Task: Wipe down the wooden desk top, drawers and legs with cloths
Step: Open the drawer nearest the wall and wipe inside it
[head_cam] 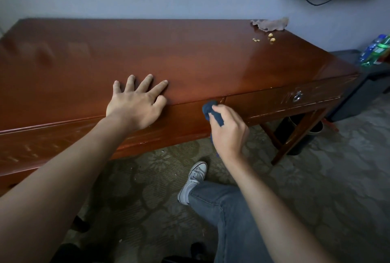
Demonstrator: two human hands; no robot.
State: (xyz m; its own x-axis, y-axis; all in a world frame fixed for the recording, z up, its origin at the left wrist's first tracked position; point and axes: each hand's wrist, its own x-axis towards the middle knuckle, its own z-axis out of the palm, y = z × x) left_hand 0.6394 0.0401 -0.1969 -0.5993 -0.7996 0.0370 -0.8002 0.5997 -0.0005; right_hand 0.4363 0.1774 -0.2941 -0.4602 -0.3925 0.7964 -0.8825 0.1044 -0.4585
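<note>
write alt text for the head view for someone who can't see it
A right hand grips a dark blue cloth against a wooden desk drawer front, while the left hand rests flat on top. A tan cloth and crumbs sit at the far right corner.

Beyond the left hand's spread fingers [147, 82] the desk [190, 60] top lies bare across to the wall. Far right of them, at the back corner, a crumpled brown cloth [271, 23] and crumbs [271, 38] sit in the way. Right of the right hand's fingers [219, 110], a ring pull [297, 96] stands out from the drawer front [274, 100]; below, a desk leg [299, 136] and dark bin [304, 134] crowd the carpet.
</note>
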